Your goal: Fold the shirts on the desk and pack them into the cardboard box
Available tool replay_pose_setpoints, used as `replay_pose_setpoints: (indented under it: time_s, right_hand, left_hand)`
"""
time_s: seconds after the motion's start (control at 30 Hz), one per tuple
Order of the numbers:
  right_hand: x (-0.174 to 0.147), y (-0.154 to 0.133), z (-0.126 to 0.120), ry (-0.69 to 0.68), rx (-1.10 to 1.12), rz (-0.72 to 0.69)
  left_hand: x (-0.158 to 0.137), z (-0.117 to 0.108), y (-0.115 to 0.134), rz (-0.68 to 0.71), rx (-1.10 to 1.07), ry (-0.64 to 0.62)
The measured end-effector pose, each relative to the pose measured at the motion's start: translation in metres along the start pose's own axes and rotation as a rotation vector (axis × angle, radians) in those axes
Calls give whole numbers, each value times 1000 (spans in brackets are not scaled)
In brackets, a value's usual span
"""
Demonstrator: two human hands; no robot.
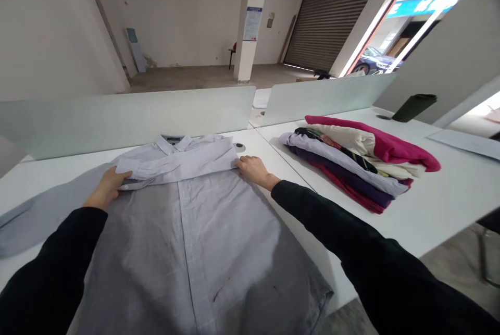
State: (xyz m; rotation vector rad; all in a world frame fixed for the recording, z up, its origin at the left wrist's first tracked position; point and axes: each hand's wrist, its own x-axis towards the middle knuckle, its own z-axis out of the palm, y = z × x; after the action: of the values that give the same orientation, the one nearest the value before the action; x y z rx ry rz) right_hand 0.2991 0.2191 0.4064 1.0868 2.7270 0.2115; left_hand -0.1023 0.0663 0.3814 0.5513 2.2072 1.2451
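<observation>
A light grey button-up shirt lies front side up on the white table, its collar toward the divider. One sleeve is folded across the chest; the other stretches out flat to the left. My left hand is closed on the cuff end of the folded sleeve, thumb on top. At the sleeve's shoulder end, my right hand pinches the fabric edge. The shirt's lower part runs past the near edge of the view.
To the right sits a stack of folded clothes, with a bright pink piece on top. A frosted divider runs along the back of the white table. Near the far right corner is a dark green object; a round cable hole is behind my right hand.
</observation>
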Motion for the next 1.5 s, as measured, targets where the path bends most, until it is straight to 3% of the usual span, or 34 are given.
replay_pose_setpoints:
  time_s: [0.1, 0.17, 0.23, 0.37, 0.57, 0.67, 0.77, 1.0, 1.13, 1.23, 1.37, 1.5]
  right_hand:
    - [-4, 2, 3, -2, -5, -15]
    - [-6, 4, 5, 12, -6, -9]
    - [-7, 5, 7, 30, 2, 9]
    - [-3, 9, 15, 27, 8, 6]
    - [-2, 14, 18, 13, 1, -83]
    - [-2, 16, 14, -9, 5, -119]
    - [-1, 18, 12, -17, 7, -144]
    - [-7, 19, 2, -74, -67, -298]
    - [-8, 15, -5, -111, -63, -268]
    - [-10, 14, -5, -142, -39, -215]
    - [-13, 16, -2, -140, -9, -163]
    - [-13, 17, -5, -131, -5, -138]
  left_hand:
    - [-1, -1, 5, 51, 174, 103]
    - [-2, 8, 18, 196, 366, 155]
    - [-2, 31, 37, 402, 594, 122]
    - [-6, 117, 79, 721, 760, -182]
    - [-22, 259, 120, 878, 725, -391]
    - [-27, 303, 129, 888, 732, -412]
    - [-24, 323, 134, 860, 750, -418]
    - [-11, 331, 137, 801, 736, -332]
    - [-18, 339, 128, 815, 692, -339]
    - [-24, 332, 119, 859, 650, -333]
    - [-17, 282, 104, 918, 648, -332]
    - [7, 187, 80, 844, 726, -289]
